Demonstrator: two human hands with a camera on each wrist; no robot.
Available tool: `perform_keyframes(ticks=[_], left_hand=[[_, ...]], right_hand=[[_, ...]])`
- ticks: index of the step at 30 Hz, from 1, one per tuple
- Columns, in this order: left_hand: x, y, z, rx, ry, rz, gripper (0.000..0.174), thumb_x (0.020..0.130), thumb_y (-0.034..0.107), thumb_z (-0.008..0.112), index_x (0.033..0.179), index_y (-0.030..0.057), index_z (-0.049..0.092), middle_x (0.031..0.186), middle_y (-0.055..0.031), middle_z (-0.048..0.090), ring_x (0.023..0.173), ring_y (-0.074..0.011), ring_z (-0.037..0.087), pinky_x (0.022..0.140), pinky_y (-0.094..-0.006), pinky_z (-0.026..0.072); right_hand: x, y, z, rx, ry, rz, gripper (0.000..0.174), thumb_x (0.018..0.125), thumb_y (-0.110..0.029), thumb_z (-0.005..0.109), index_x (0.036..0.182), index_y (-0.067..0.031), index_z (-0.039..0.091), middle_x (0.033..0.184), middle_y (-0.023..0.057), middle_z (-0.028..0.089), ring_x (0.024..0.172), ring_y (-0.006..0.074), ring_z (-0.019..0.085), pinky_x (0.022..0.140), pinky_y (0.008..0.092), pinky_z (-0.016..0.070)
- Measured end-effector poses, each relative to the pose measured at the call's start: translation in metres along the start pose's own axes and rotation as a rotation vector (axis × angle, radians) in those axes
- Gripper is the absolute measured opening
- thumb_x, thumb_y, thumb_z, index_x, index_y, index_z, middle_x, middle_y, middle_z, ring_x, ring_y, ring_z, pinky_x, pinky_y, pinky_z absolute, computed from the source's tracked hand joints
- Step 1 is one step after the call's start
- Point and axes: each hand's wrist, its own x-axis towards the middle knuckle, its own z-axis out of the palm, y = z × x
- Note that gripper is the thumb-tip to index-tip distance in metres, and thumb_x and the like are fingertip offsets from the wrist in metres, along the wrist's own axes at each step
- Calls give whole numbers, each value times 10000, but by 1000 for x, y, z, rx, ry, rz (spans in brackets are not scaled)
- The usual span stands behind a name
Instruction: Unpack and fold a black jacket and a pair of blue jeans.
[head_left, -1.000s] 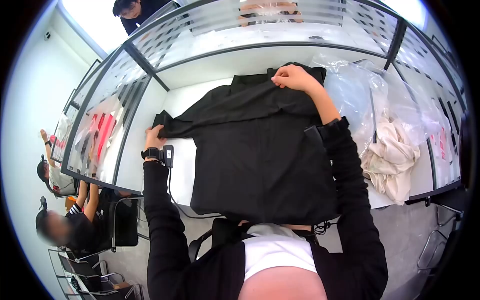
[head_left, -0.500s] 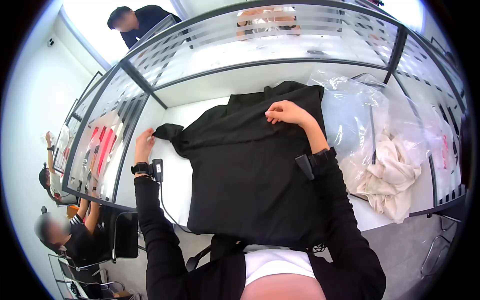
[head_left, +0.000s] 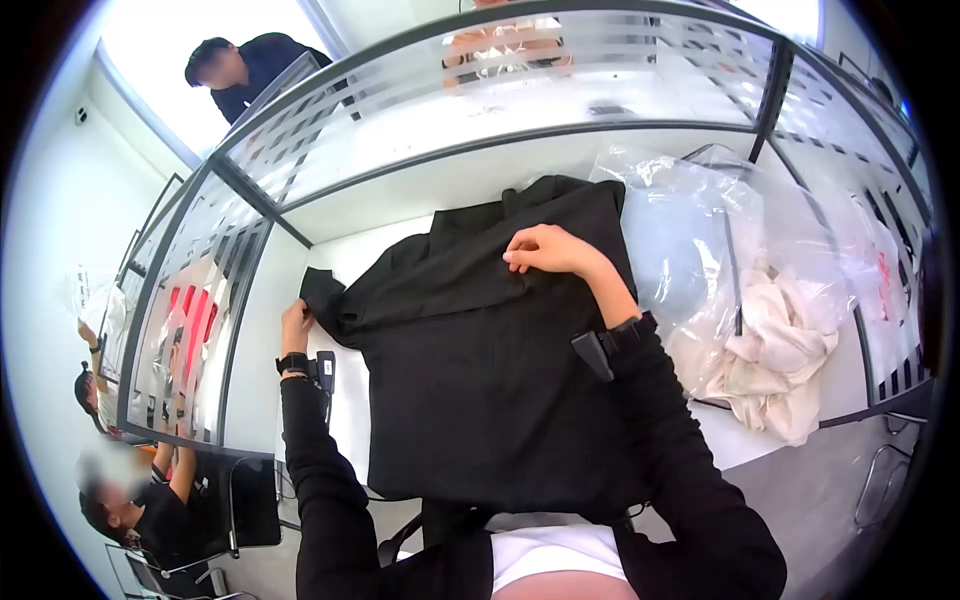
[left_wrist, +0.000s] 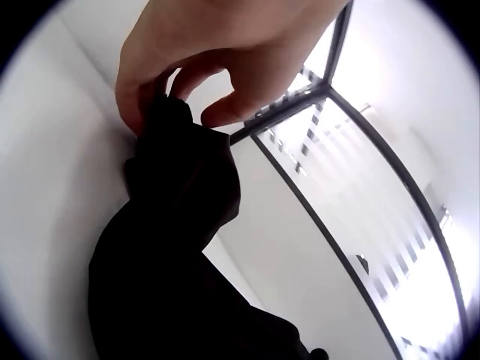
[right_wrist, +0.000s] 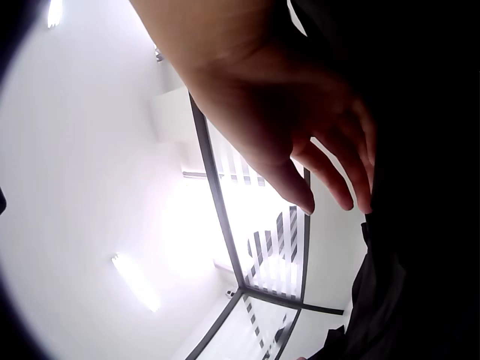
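A black long-sleeved shirt (head_left: 480, 380) lies spread over the white table, its lower edge reaching the side nearest my body. One sleeve is laid across the upper part, and its cuff (head_left: 322, 292) points out to the left. My left hand (head_left: 296, 322) pinches the fabric at that cuff; the left wrist view shows the fingers bent over the bunched black cloth (left_wrist: 180, 165). Over the shirt's upper middle hovers my right hand (head_left: 545, 250). Its fingers are loosely bent with a gap between thumb and fingers (right_wrist: 330, 172), close beside the dark cloth.
Clear plastic bags (head_left: 685, 230) lie on the table's right side, next to a crumpled cream cloth (head_left: 770, 350). Framed glass partitions (head_left: 440, 90) border the table at the back and sides. Other people sit or stand beyond them, at the left and back.
The left hand has shifted at the cuff, which first lifted and twisted, then settled flatter. The right hand has moved slightly down and left over the shirt. The head view has tilted.
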Motion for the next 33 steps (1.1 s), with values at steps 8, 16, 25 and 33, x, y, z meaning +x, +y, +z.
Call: perform_keyframes(ticks=[8,16,25,33], left_hand=[[-8,86,37,-353,109,305,288,798,144,627,1009,-42,566,959,-80,588,877,-147,551,756,-249,425],[-95,249,164,-379,-537,467,347,817,62,518,1162,40,493,985,-49,576,850,-120,571,673,-218,465],[-140,207,228,338,-1170,472,439,859,163,527,1259,44,394,1256,-88,445,1177,-210,408,959,-313,340],[-66,97,122,666,-615,260,384,803,211,600,1127,32,501,1083,-136,560,1001,-243,540,842,-323,433]], right_hand=[[-3,-1,-2,41,20,-7,288,795,-271,607,840,13,621,769,88,647,686,137,608,662,252,470],[-3,-8,3,436,100,6,403,862,-356,518,1074,-13,512,988,103,566,909,173,564,785,304,459],[-19,-7,-29,779,211,200,804,784,-587,497,1261,26,291,1088,223,501,873,267,604,731,338,509],[-17,-14,-18,-166,96,182,657,656,-468,708,1060,8,503,911,156,597,785,234,612,682,298,491]])
